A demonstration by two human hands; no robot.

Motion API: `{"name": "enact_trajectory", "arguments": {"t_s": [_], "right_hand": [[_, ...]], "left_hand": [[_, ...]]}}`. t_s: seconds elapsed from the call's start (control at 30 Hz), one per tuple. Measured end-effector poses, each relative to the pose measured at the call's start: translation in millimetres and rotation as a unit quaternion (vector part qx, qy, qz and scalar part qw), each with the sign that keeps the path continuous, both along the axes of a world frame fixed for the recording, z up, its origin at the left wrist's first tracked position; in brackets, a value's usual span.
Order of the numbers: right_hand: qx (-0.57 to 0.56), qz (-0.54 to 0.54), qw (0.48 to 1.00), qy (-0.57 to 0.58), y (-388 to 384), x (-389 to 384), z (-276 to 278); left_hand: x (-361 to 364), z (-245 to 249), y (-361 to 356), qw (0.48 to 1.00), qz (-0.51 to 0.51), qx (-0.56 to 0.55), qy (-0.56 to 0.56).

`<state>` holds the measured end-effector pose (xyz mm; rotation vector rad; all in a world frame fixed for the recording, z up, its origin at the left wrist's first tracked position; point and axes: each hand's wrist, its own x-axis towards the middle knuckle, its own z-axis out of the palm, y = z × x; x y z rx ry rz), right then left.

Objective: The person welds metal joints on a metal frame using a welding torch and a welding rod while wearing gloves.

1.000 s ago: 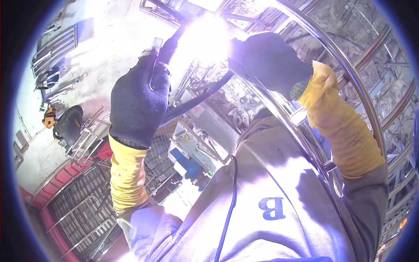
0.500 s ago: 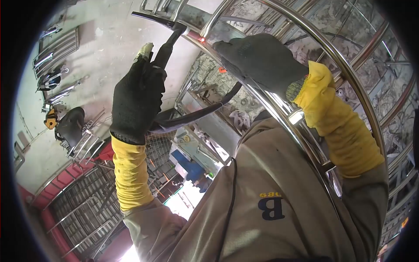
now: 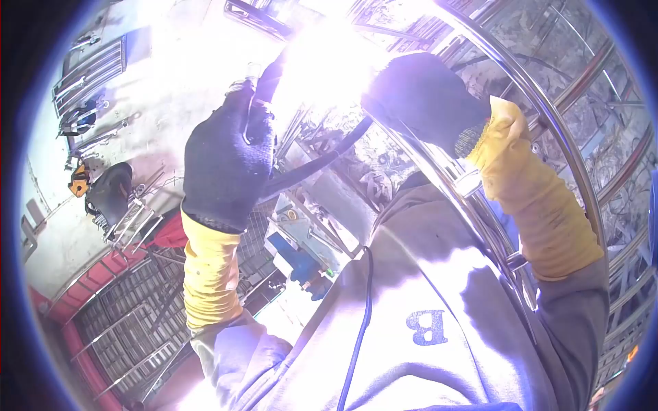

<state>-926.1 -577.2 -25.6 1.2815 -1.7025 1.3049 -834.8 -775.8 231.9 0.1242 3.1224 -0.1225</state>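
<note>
A dark glove with a yellow cuff covers my left hand, closed round the handle of a welding torch. The torch's cable runs from below that hand toward the right. An intense white arc glare fills the space between my hands and hides the torch tip and the joint. My right hand, also in a dark glove, rests at the shiny metal tubing on the right edge of the glare; its fingertips are lost in the light.
A curved metal tube arcs past my right forearm. Tools hang on the wall at the left. A metal rack stands at lower left, with a blue object on a bench near the middle.
A small red glow has become a blinding arc that lights my clothing. My left hand and the torch have shifted slightly right and down; my right hand has barely moved.
</note>
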Motion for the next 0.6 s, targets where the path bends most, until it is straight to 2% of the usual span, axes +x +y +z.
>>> {"name": "enact_trajectory", "arguments": {"t_s": [0.03, 0.1, 0.17, 0.2, 0.23, 0.27, 0.3, 0.33, 0.37, 0.4, 0.43, 0.5, 0.53, 0.6], "right_hand": [[-0.007, 0.098, 0.984, -0.148, -1, -2, 6], [-0.004, 0.082, 0.994, -0.075, 4, -5, 20], [-0.132, 0.177, 0.973, -0.074, -4, -10, 22], [0.213, 0.007, 0.948, -0.236, 14, 14, 84], [0.213, -0.011, 0.962, -0.172, 13, 9, 82], [0.223, 0.0, 0.955, -0.194, 15, 8, 83], [0.233, 0.01, 0.948, -0.216, 17, 10, 84], [0.238, 0.007, 0.948, -0.213, 19, 12, 85], [0.193, -0.006, 0.959, -0.206, 19, 14, 83], [0.149, -0.018, 0.969, -0.197, 18, 14, 81], [0.158, -0.019, 0.969, -0.192, 18, 15, 78], [0.071, -0.003, 0.968, -0.241, 20, 12, 74], [0.023, 0.075, 0.94, -0.333, 24, 11, 82], [0.031, 0.066, 0.93, -0.361, 26, 6, 97]], "left_hand": [[0, 0, 5, 1.0, -0.005, -0.015, 0.002], [2, -1, 5, 1.0, -0.01, -0.012, 0.008], [5, -7, -7, 1.0, -0.004, 0.001, 0.009], [5, -7, -10, 0.996, 0.061, 0.064, -0.003], [5, -8, -12, 0.984, 0.124, 0.13, -0.016], [9, -11, -10, 0.951, 0.177, 0.253, -0.002], [14, -12, -10, 0.95, 0.175, 0.258, 0.001], [20, -15, -9, 0.892, 0.256, 0.37, 0.037], [26, -19, -11, 0.813, 0.332, 0.473, 0.071], [38, -36, -26, 0.761, 0.315, 0.558, 0.105], [51, -54, -33, 0.694, 0.347, 0.615, 0.139], [84, -109, -56, 0.563, 0.364, 0.724, 0.164], [105, -143, -70, 0.502, 0.351, 0.775, 0.158], [134, -192, -64, 0.382, 0.418, 0.806, 0.175]]}}
